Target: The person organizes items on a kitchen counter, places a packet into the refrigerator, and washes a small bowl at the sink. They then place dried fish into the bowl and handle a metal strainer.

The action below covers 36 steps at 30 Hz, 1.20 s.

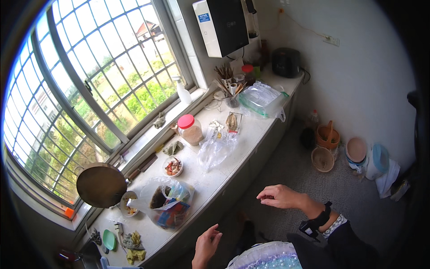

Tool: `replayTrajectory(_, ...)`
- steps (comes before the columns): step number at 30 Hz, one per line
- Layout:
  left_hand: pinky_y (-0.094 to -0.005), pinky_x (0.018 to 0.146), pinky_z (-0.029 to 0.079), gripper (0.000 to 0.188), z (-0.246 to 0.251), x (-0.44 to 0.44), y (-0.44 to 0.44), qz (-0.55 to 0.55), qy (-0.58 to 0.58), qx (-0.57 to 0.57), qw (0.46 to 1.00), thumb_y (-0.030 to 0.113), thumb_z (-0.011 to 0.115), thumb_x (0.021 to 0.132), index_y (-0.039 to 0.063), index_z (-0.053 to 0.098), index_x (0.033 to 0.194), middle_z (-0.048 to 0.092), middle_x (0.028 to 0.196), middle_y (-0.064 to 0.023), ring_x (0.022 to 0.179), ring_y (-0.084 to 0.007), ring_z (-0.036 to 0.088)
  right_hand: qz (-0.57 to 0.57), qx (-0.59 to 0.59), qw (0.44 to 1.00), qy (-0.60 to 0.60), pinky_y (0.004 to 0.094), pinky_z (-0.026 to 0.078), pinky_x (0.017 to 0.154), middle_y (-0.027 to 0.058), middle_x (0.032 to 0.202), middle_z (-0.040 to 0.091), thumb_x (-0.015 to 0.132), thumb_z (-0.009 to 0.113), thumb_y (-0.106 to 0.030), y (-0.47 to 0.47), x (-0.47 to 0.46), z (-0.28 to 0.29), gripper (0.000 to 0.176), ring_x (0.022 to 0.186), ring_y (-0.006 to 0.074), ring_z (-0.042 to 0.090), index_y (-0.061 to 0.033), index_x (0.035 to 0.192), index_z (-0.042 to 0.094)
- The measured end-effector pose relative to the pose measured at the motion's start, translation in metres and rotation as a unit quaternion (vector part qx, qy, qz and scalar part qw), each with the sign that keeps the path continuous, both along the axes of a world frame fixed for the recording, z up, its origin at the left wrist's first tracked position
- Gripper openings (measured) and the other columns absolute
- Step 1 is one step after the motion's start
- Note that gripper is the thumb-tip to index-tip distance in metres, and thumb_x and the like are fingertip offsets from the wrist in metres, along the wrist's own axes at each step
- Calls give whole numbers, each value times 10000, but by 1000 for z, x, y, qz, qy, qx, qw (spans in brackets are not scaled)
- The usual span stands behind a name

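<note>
My left hand (206, 244) hangs just off the counter's front edge, thumb and fingers apart, with nothing in it. Out over the grey floor, my right hand (281, 196) is loosely bent and holds nothing I can see; a black strap with a small device (314, 223) circles its wrist. Nearest to the left hand on the white counter (169, 237) is a clear plastic bag (173, 205) of colourful packets. Behind it stand a bowl of food scraps (129, 203) and a tub of red and pale pieces (173, 166). A crumpled clear bag (216, 149) lies further along.
A wok (101, 185) leans by the barred window. A red-lidded jar (190, 130), a spray bottle (182, 90) and a utensil holder (231, 101) stand farther along. Yellow rags (136, 256) and a green dish (109, 239) lie near the sink. Baskets (322, 159) and a bin (377, 161) line the floor's right side.
</note>
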<state>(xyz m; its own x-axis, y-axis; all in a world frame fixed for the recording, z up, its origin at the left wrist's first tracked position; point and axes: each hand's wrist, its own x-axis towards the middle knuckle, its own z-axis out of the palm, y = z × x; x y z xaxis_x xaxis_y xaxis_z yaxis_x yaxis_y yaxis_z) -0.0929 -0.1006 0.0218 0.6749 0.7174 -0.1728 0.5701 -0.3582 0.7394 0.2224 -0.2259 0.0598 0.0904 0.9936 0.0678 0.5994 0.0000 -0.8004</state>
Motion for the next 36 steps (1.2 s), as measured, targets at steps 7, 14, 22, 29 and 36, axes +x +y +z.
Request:
replayTrajectory(7, -352, 756, 501, 377, -17, 116, 125, 1, -51, 55, 997, 106, 659, 803, 73, 591, 1173, 612, 1054, -138, 871, -256, 619, -75, -89, 993, -31, 324, 510, 726, 116, 937, 655, 853, 615, -177, 71, 118, -3, 231, 809, 234, 640, -33, 1031, 650)
replayTrajectory(14, -327, 647, 496, 391, -1, 227, 208, -18, -55, 5, 998, 27, 650, 780, 77, 603, 1165, 664, 870, -106, 658, -228, 615, -137, -115, 984, -23, 343, 499, 745, 115, 933, 656, 843, 605, -200, 120, 215, -17, 223, 833, 253, 629, -39, 993, 647)
replayTrajectory(22, -316, 653, 504, 378, -20, 294, 222, 83, 8, -25, 996, 104, 682, 800, 47, 599, 1164, 671, 885, -125, 682, -211, 629, 45, -164, 982, -76, 393, 472, 828, 128, 1037, 621, 830, 569, -197, 271, 315, -88, 273, 956, 309, 600, -55, 1057, 621)
replayTrajectory(29, -304, 678, 511, 376, -26, 371, 222, 172, 21, -69, 983, 104, 678, 814, 43, 593, 1175, 653, 947, -130, 754, -193, 640, 135, -104, 972, -161, 404, 494, 797, 114, 1042, 585, 794, 602, -145, 371, 335, -163, 450, 937, 322, 600, -89, 1230, 505)
replayTrajectory(36, -300, 652, 503, 347, -25, 415, 229, 197, 22, -107, 974, 135, 656, 836, 32, 597, 1163, 659, 902, -130, 705, -196, 634, 126, -17, 986, -107, 411, 496, 759, 109, 973, 590, 718, 622, -70, 377, 348, -193, 505, 896, 311, 601, -91, 1213, 523)
